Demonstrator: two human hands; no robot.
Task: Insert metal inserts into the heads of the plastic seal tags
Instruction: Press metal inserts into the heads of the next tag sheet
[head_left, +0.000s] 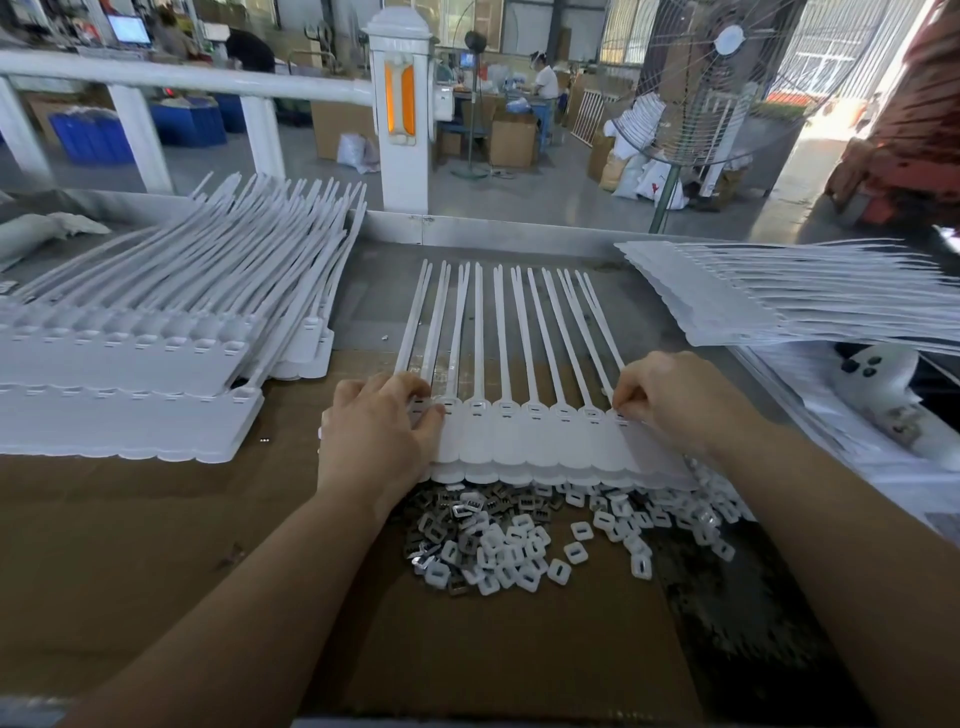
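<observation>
A joined strip of white plastic seal tags (535, 441) lies in front of me on brown cardboard, tails pointing away. Several heads (534, 410) along the strip show metal inserts. My left hand (379, 431) rests on the strip's left end, its curled fingers covering the leftmost heads. My right hand (670, 400) pinches a small piece at the rightmost head (621, 415); the piece itself is mostly hidden. Just below the strip lies a loose heap of metal inserts (457, 512) mixed with white plastic caps (524, 545).
A tall stack of tag strips (130, 374) fills the left side. Another stack (779, 296) lies at the right, over papers and a white bag (878, 379). A metal rail (493, 228) edges the bench's far side, with a fan (727, 78) beyond.
</observation>
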